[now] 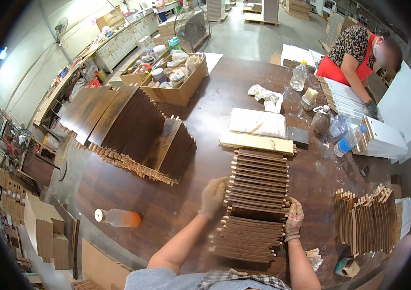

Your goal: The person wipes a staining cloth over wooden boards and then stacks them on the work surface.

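Note:
A row of dark brown wooden boards, standing on edge with pale dowels at their ends, runs toward me on the table. My left hand, in a pale work glove, holds the dowelled ends on the row's left side. Opposite it, my right hand, in a stained glove, is closed on the right ends. Between the hands, a gap separates the far boards from a nearer group, which leans over. Behind the row lie a pale yellow board and a white padded block.
Dark boards are stacked at the left and right. A bottle with orange liquid lies near the left edge. A cardboard box holds clutter. Several bottles, including a blue-labelled one, stand near a person in a red apron.

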